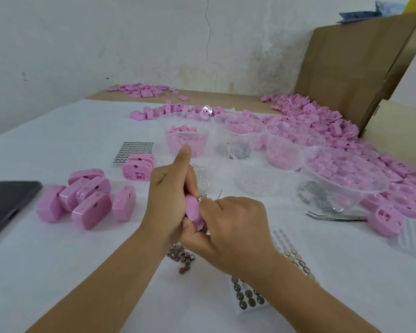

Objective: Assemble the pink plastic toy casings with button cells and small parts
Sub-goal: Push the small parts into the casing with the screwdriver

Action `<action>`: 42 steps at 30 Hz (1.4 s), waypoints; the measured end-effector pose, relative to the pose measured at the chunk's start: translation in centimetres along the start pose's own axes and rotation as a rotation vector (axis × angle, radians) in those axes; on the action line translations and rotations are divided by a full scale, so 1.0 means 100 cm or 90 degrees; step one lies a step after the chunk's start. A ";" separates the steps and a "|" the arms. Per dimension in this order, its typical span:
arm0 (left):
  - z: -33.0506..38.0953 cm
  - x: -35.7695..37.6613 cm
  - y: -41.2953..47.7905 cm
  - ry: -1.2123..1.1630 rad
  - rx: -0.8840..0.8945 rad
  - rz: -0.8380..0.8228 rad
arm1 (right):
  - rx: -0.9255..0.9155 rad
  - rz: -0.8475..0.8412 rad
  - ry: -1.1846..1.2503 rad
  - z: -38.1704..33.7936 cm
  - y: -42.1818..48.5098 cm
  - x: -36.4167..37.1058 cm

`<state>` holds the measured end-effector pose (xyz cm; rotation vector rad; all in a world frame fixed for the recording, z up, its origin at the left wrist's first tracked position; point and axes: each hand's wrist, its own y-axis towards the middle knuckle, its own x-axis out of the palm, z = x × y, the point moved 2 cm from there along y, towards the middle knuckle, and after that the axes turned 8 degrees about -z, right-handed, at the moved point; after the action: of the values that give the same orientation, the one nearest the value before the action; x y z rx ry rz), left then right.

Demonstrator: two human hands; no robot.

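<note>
Left hand [171, 188] and right hand [228, 222] grip pink casing [193, 210] between them.

My left hand [171, 200] grips a pink casing [193, 211] over the bench [82, 272], with the index finger pointing straight out toward the far side. My right hand [231, 224] pinches the casing's near end. Below my wrists, button cells [246, 296] lie in rows. Closed casings [82, 200] cluster on the left beside a dark phone [7, 205]. Clear tubs [186, 138] of pink parts stand beyond, and tweezers [334, 216] lie to the right.
</note>
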<state>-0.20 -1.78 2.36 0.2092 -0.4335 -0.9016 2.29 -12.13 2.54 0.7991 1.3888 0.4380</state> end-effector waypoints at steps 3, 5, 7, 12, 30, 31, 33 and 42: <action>-0.001 -0.002 0.004 -0.012 -0.018 -0.005 | 0.101 -0.124 0.056 0.005 0.000 0.002; -0.001 -0.002 0.008 -0.060 -0.069 -0.050 | 0.233 -0.223 0.190 0.015 0.004 0.003; 0.000 -0.003 0.012 -0.122 -0.090 -0.103 | 0.416 -0.212 0.489 0.028 0.006 0.003; -0.001 0.004 0.010 -0.170 -0.039 -0.084 | 0.685 -0.420 1.051 0.033 0.004 0.011; 0.008 0.003 0.004 -0.085 -0.085 -0.148 | 0.031 -0.039 0.011 0.005 0.001 -0.011; 0.009 0.004 0.003 -0.076 -0.083 -0.152 | 0.031 -0.037 -0.006 0.004 0.000 -0.010; 0.009 0.005 0.001 -0.055 -0.085 -0.137 | 0.029 -0.031 -0.039 0.002 0.001 -0.008; 0.003 0.005 0.002 -0.015 -0.080 -0.019 | 0.064 -0.063 -0.077 -0.002 0.000 -0.001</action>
<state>0.05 -2.01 2.84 0.0893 -0.3949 -0.9575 2.06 -12.18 2.65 0.8207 1.3388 0.2413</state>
